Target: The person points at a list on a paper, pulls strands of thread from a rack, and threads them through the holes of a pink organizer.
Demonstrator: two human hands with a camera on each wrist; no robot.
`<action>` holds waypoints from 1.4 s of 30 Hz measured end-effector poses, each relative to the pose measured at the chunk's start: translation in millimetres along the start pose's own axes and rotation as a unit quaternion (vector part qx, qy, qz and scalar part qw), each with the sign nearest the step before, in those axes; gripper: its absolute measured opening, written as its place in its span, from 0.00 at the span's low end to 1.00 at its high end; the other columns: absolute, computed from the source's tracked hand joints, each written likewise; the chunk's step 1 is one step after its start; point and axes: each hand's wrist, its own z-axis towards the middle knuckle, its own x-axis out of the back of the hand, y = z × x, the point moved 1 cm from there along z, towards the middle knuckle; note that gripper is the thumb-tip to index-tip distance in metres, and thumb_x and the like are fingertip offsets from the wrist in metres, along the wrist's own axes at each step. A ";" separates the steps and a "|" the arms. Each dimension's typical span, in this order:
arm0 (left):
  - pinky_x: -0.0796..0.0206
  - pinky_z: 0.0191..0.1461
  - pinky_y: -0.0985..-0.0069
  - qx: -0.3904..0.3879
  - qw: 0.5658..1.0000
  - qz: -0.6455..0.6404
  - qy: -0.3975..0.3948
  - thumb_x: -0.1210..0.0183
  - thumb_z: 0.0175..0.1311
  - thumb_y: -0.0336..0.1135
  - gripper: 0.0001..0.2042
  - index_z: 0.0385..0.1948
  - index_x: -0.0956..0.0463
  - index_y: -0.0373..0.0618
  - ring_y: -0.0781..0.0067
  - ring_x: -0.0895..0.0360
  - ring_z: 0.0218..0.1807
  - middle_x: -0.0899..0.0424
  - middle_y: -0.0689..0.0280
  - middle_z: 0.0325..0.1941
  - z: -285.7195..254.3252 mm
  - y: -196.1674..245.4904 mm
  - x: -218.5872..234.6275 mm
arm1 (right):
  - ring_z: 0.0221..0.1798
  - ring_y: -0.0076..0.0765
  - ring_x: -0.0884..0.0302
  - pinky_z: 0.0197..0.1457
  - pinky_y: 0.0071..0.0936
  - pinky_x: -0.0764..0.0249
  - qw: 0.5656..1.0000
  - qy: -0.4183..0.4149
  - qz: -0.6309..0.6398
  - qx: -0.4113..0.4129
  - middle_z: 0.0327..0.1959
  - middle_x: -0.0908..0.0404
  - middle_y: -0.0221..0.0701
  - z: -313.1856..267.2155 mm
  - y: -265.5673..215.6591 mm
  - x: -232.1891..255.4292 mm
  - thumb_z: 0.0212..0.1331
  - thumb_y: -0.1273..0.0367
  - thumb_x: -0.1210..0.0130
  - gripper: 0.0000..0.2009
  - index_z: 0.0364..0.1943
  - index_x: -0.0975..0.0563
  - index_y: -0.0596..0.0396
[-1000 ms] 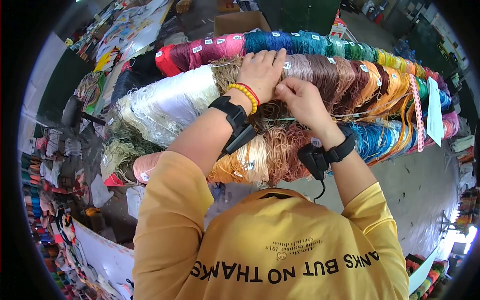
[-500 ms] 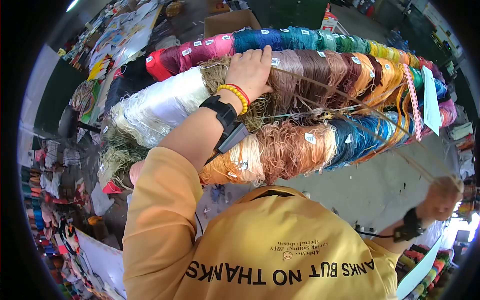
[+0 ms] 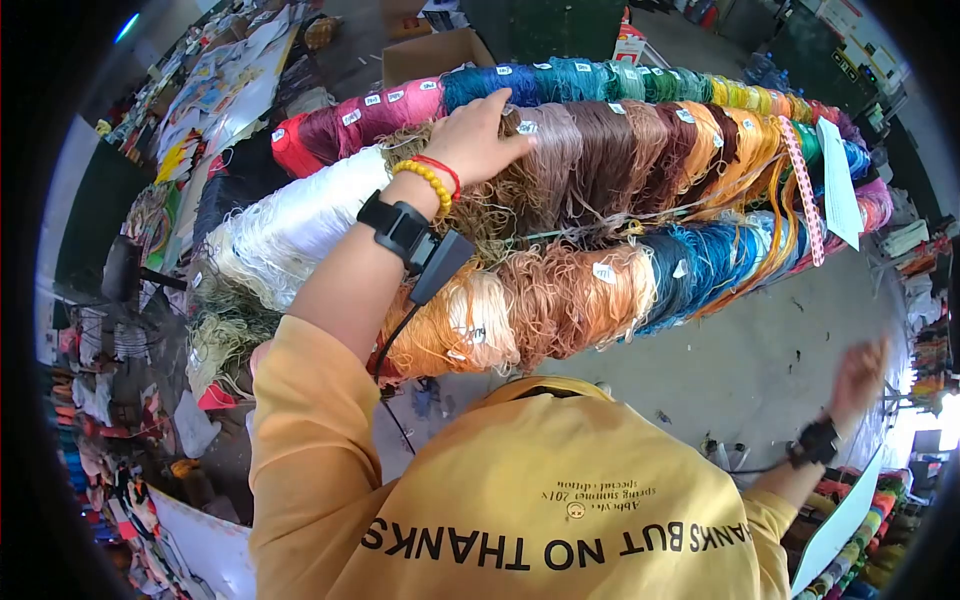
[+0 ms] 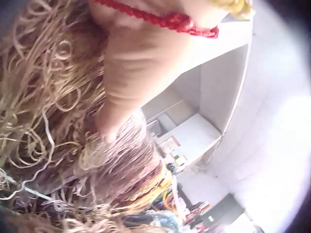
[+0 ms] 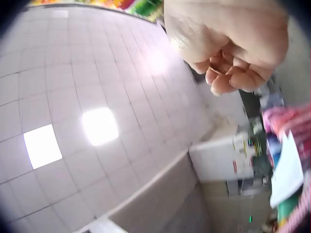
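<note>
In the head view, my left hand (image 3: 472,143) rests on a bundle of tan-brown thread (image 3: 488,212), thumb and forefinger spread apart. A mauve-grey bundle (image 3: 556,165) lies right beside it. The left wrist view shows the thumb of this hand (image 4: 138,70) extended against mauve-grey strands (image 4: 129,145). Far out at the lower right, my right hand (image 3: 860,378) is blurred. Its fingers are curled in the right wrist view, where the hand (image 5: 235,41) pinches what looks like a thin brown strand (image 5: 217,71); its other end cannot be seen.
White thread (image 3: 305,222) lies left of the left hand. Blue thread (image 3: 700,270) and orange thread fill the nearer row; labelled teal bundles (image 3: 575,82) form the far row. A pink-checked strip (image 3: 803,190) and white card (image 3: 838,185) hang at the right end.
My right hand has swung from beside the left hand out to the lower right. Brown strands stretched between the hands half a second ago no longer show there. The left thumb has spread outward.
</note>
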 end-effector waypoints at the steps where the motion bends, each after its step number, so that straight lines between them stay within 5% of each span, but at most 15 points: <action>1: 0.41 0.59 0.63 -0.002 1.000 0.002 0.020 0.44 0.56 0.51 0.32 0.58 0.39 0.41 0.53 0.31 0.56 0.28 0.51 0.53 2.4 -5.2 -4.7 | 0.23 0.10 0.41 0.23 0.06 0.43 0.998 -0.024 -0.054 -0.035 0.24 0.36 0.17 -1.1 48.1 -81.1 0.59 0.76 0.54 0.20 0.58 0.36 0.59; 3: 0.40 0.59 0.63 -0.024 0.999 0.026 0.025 0.45 0.57 0.50 0.29 0.57 0.38 0.42 0.53 0.31 0.56 0.28 0.52 0.54 -0.6 -5.9 -5.6 | 0.22 0.10 0.43 0.23 0.08 0.44 0.979 -0.098 -0.107 -0.140 0.23 0.38 0.16 -6.3 118.1 -186.7 0.59 0.71 0.51 0.19 0.55 0.33 0.59; 5: 0.40 0.59 0.64 -0.039 0.998 0.034 0.023 0.46 0.59 0.47 0.26 0.56 0.36 0.43 0.54 0.31 0.56 0.28 0.53 0.54 -4.7 -7.0 -3.1 | 0.23 0.12 0.38 0.24 0.11 0.40 0.913 -0.172 -0.336 -0.156 0.23 0.33 0.17 -21.7 167.8 -273.0 0.58 0.67 0.48 0.11 0.44 0.25 0.53; 6: 0.40 0.59 0.64 -0.043 0.998 0.031 0.020 0.47 0.59 0.46 0.24 0.55 0.35 0.44 0.54 0.31 0.56 0.28 0.53 0.54 -6.7 -7.7 0.2 | 0.25 0.12 0.34 0.26 0.12 0.38 0.888 -0.252 -0.345 -0.173 0.24 0.28 0.19 -25.7 187.4 -300.7 0.57 0.67 0.45 0.11 0.42 0.24 0.53; 8: 0.39 0.58 0.65 -0.053 0.998 0.019 0.015 0.47 0.60 0.44 0.22 0.54 0.34 0.45 0.54 0.31 0.55 0.28 0.54 0.53 -8.4 -11.9 2.5 | 0.28 0.19 0.28 0.31 0.19 0.30 0.862 -0.369 -0.344 -0.053 0.27 0.23 0.25 -26.4 237.1 -334.7 0.56 0.68 0.45 0.10 0.39 0.24 0.59; 12: 0.39 0.58 0.66 -0.075 0.997 -0.012 0.024 0.48 0.60 0.38 0.19 0.52 0.32 0.45 0.55 0.31 0.55 0.27 0.55 0.52 -7.9 -17.6 -0.1 | 0.29 0.47 0.23 0.34 0.36 0.28 0.789 -0.339 -0.499 0.115 0.26 0.22 0.42 -16.3 291.5 -370.9 0.51 0.68 0.44 0.08 0.32 0.24 0.57; 24: 0.38 0.58 0.64 -0.089 0.993 -0.029 0.066 0.47 0.58 0.35 0.17 0.50 0.30 0.46 0.55 0.30 0.54 0.26 0.56 0.51 -11.1 -18.7 -4.8 | 0.28 0.49 0.23 0.31 0.42 0.27 0.621 -0.327 -0.660 0.268 0.24 0.22 0.41 -20.0 311.4 -387.7 0.53 0.66 0.47 0.08 0.26 0.26 0.56; 30: 0.38 0.58 0.63 -0.085 0.994 -0.025 0.070 0.47 0.58 0.35 0.17 0.50 0.29 0.47 0.56 0.29 0.54 0.26 0.58 0.51 -12.2 -18.8 -5.2 | 0.26 0.48 0.23 0.32 0.36 0.27 0.785 -0.307 -0.528 0.103 0.23 0.23 0.43 -14.3 310.1 -372.2 0.52 0.66 0.46 0.09 0.29 0.24 0.58; 34: 0.38 0.57 0.63 -0.085 0.994 -0.023 0.070 0.47 0.58 0.36 0.17 0.50 0.29 0.48 0.57 0.29 0.53 0.25 0.59 0.50 -12.2 -18.1 -5.0 | 0.24 0.36 0.24 0.32 0.29 0.28 0.858 -0.300 -0.409 -0.078 0.22 0.22 0.38 -11.1 322.1 -360.9 0.51 0.66 0.46 0.10 0.31 0.23 0.59; 37: 0.38 0.57 0.63 -0.089 0.993 -0.026 0.074 0.47 0.58 0.35 0.16 0.49 0.29 0.48 0.57 0.29 0.53 0.25 0.59 0.50 -12.8 -18.6 -5.4 | 0.25 0.30 0.24 0.32 0.27 0.29 0.834 -0.310 -0.457 -0.002 0.22 0.21 0.35 -10.2 325.5 -356.6 0.50 0.66 0.45 0.10 0.32 0.23 0.59; 42: 0.38 0.57 0.62 -0.085 0.993 -0.029 0.072 0.47 0.58 0.34 0.17 0.50 0.29 0.49 0.56 0.29 0.52 0.25 0.59 0.50 -13.1 -17.8 -5.2 | 0.26 0.37 0.23 0.32 0.31 0.28 0.761 -0.316 -0.564 0.057 0.22 0.22 0.35 -25.9 305.3 -377.3 0.49 0.63 0.43 0.11 0.29 0.24 0.58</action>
